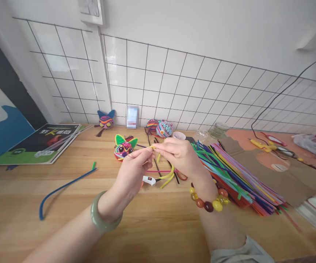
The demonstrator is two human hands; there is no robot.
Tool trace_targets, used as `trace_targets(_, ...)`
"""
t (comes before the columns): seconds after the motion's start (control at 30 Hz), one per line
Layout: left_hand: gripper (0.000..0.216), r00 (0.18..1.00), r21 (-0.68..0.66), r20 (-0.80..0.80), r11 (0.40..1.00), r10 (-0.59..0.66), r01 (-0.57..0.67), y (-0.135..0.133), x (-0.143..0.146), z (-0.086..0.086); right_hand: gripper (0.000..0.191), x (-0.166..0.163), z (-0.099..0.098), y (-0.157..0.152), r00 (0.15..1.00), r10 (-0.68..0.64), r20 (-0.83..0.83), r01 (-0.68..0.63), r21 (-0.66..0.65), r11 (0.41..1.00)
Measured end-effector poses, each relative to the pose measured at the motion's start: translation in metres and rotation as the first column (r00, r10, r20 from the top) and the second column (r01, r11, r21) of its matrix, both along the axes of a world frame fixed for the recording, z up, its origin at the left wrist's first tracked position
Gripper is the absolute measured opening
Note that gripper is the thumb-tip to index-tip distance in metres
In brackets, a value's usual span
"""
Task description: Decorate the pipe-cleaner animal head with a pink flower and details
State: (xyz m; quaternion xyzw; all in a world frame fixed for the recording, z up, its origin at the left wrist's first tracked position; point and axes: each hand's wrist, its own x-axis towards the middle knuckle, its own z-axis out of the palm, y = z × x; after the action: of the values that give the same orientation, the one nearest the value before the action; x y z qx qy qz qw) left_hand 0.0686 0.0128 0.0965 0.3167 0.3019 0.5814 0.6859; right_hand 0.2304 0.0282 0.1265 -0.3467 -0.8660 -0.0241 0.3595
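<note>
My left hand (133,170) and my right hand (181,155) meet fingertip to fingertip above the middle of the table. Both pinch a small bit of yellow pipe cleaner (152,147), most of it hidden by my fingers. Below my right hand lie loose yellow pipe cleaners (170,176); I cannot tell whether they join the pinched piece. Just behind my left hand sits a colourful animal head (123,147) with green ears edged in yellow. A white-handled tool (149,180), partly hidden, rests under my hands.
A large bundle of coloured pipe cleaners (234,175) lies to the right, near a yellow glue gun (264,146) with a cord. A bent blue pipe cleaner (61,188) and a magazine (45,142) are on the left. Decorated balls (164,128) stand by the tiled wall.
</note>
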Motion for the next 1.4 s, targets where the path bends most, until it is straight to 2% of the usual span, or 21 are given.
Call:
trace_targets(0.17,0.014,0.998,-0.051,0.053,0.998,-0.029,0.032,0.003,0.002,-0.007,0.028,-0.005,-0.001,-0.003,0.991,-0.056,0.123,0.051,0.042,0.998)
trace_targets(0.3,0.015,0.994,-0.049,0.019,0.993,-0.106,0.107,0.002,0.0,-0.006,0.029,-0.001,0.004,-0.007,0.991,-0.057,0.122,0.055,0.013,0.998)
trace_targets(0.47,0.024,0.972,-0.027,-0.06,0.974,-0.226,0.225,0.001,-0.004,0.0,0.025,0.01,0.011,-0.01,0.999,0.025,0.034,-0.019,-0.149,0.989)
trace_targets(0.6,0.026,0.959,-0.023,-0.109,0.966,-0.26,0.259,0.003,-0.007,0.004,0.022,0.013,0.014,-0.011,0.996,0.085,-0.025,-0.088,-0.259,0.962)
trace_targets(0.7,0.022,0.965,0.032,-0.166,0.977,-0.201,0.209,0.005,-0.008,0.004,0.02,0.012,0.013,-0.01,0.995,0.079,-0.064,-0.093,-0.269,0.959)
trace_targets(0.87,0.018,0.979,0.216,-0.204,0.976,0.025,0.02,0.006,-0.008,0.002,0.02,0.0,0.005,-0.008,0.988,0.018,-0.154,-0.046,-0.178,0.983)
trace_targets(1.0,0.015,0.987,0.196,-0.122,0.977,0.107,-0.082,0.003,-0.007,0.005,0.017,-0.013,-0.003,-0.007,0.957,-0.05,-0.287,0.013,-0.131,0.991)
trace_targets(1.2,0.018,0.991,0.191,-0.044,0.975,0.123,-0.112,0.001,-0.005,0.008,0.011,-0.021,-0.005,-0.009,0.948,-0.032,-0.318,0.007,-0.081,0.997)
trace_targets(1.4,0.017,0.989,0.175,0.003,0.974,0.145,-0.143,0.001,-0.004,0.006,0.015,-0.028,-0.009,-0.01,0.937,0.005,-0.351,-0.01,-0.013,1.0)
